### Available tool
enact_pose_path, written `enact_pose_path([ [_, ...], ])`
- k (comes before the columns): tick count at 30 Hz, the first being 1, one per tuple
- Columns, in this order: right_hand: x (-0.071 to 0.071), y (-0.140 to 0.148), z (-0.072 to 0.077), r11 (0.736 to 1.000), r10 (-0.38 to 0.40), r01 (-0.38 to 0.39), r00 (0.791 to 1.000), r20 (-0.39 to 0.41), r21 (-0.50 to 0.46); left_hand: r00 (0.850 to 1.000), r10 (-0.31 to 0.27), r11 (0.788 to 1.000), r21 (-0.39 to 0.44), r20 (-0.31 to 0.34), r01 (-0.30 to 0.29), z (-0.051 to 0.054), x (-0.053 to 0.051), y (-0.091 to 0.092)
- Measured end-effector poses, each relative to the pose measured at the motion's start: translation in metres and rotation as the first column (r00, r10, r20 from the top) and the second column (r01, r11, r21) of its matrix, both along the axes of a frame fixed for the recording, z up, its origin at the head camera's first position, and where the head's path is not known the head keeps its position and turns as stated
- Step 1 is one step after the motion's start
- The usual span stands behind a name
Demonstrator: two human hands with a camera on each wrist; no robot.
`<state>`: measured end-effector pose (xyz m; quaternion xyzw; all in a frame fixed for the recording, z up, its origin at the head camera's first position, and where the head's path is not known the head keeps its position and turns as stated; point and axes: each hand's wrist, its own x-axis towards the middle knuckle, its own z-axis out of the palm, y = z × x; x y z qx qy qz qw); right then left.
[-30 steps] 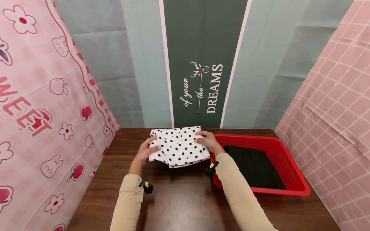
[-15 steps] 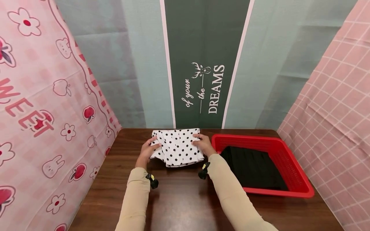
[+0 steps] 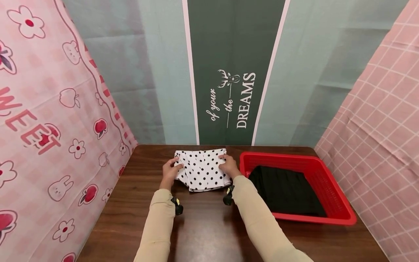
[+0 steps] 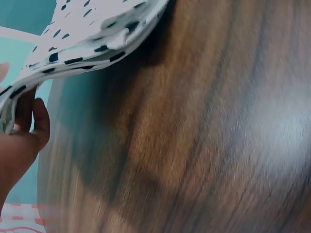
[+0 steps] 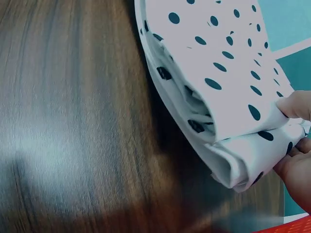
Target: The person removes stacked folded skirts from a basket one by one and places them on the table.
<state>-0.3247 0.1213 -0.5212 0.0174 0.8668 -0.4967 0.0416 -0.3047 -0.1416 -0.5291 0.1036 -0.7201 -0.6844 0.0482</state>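
Note:
A folded white cloth with black polka dots [image 3: 204, 171] lies low over the far middle of the table, between both hands. My left hand [image 3: 170, 171] grips its left edge, thumb on top and fingers beneath, as the left wrist view shows with the hand [image 4: 22, 141] at the frame's edge. At the opposite edge my right hand [image 3: 230, 166] pinches the cloth. In the right wrist view the layered folds of the dotted cloth [image 5: 223, 73] show, with thumb above and fingers below. Whether it is a garment cannot be told.
A red plastic basket [image 3: 337, 196] stands on the right of the brown wooden table [image 3: 131, 218], with folded black cloth [image 3: 288, 191] inside. Patterned curtains hang at the left, back and right of the table.
Both hands have brought the dotted cloth down and slightly nearer, closer to the tabletop. The right hand has shifted left, away from the basket's edge. Both keep their hold.

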Motion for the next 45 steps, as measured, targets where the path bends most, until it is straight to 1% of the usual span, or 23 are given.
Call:
enact_pose_path([
  [2,-0.001,0.001,-0.002,0.998,0.002,-0.001,1.0,-0.006,0.055,1.0,-0.022,0.998,-0.06,-0.008,0.021,0.001,0.001,0.0],
  [5,0.0,0.003,-0.002,0.993,0.002,-0.001,1.0,-0.011,0.118,0.999,-0.045,0.993,-0.107,-0.004,0.045,0.002,0.003,-0.001],
  [7,0.002,0.003,-0.002,0.989,-0.001,0.002,1.0,-0.003,0.146,0.999,-0.041,0.99,-0.135,0.01,0.042,0.004,0.005,-0.002],
  [13,0.009,0.004,0.005,0.989,-0.028,0.022,0.999,0.041,0.148,0.998,-0.026,0.974,-0.223,0.066,0.04,0.008,0.011,-0.006],
  [15,0.009,0.004,0.007,0.988,-0.024,0.015,0.998,0.059,0.152,0.997,-0.026,0.969,-0.243,0.074,0.043,0.009,0.013,-0.008],
  [18,0.01,0.003,0.009,0.988,-0.024,0.013,0.997,0.07,0.153,0.997,-0.008,0.968,-0.251,0.071,0.025,0.013,0.015,-0.011],
  [21,0.011,0.004,0.011,0.989,-0.036,0.029,0.998,0.048,0.143,0.998,0.008,0.973,-0.231,0.065,0.007,0.016,0.018,-0.012],
  [24,0.011,0.005,0.012,0.992,-0.048,0.045,0.999,0.024,0.121,0.998,0.011,0.986,-0.169,0.056,-0.002,0.017,0.019,-0.013],
  [28,0.012,0.005,0.014,0.995,-0.029,0.029,1.0,0.0,0.094,0.999,0.007,0.993,-0.116,0.041,-0.002,0.015,0.021,-0.019],
  [31,0.014,0.006,0.017,0.999,-0.005,0.005,1.0,-0.006,0.037,0.999,-0.007,0.995,-0.099,0.037,0.011,0.015,0.023,-0.024],
  [35,0.017,0.008,0.022,0.998,0.044,-0.043,0.999,0.013,-0.043,0.998,-0.031,0.998,-0.045,0.048,0.033,0.018,0.026,-0.026],
  [39,0.02,0.012,0.027,0.991,0.098,-0.097,0.995,0.004,-0.097,0.998,-0.056,0.998,-0.002,0.041,0.056,0.021,0.03,-0.023],
  [43,0.023,0.017,0.03,0.979,0.151,-0.15,0.989,-0.008,-0.138,0.997,-0.076,0.997,0.018,0.015,0.076,0.024,0.034,-0.021],
  [45,0.025,0.019,0.032,0.972,0.174,-0.173,0.985,-0.01,-0.157,0.996,-0.094,0.996,0.015,0.007,0.094,0.027,0.036,-0.02],
])
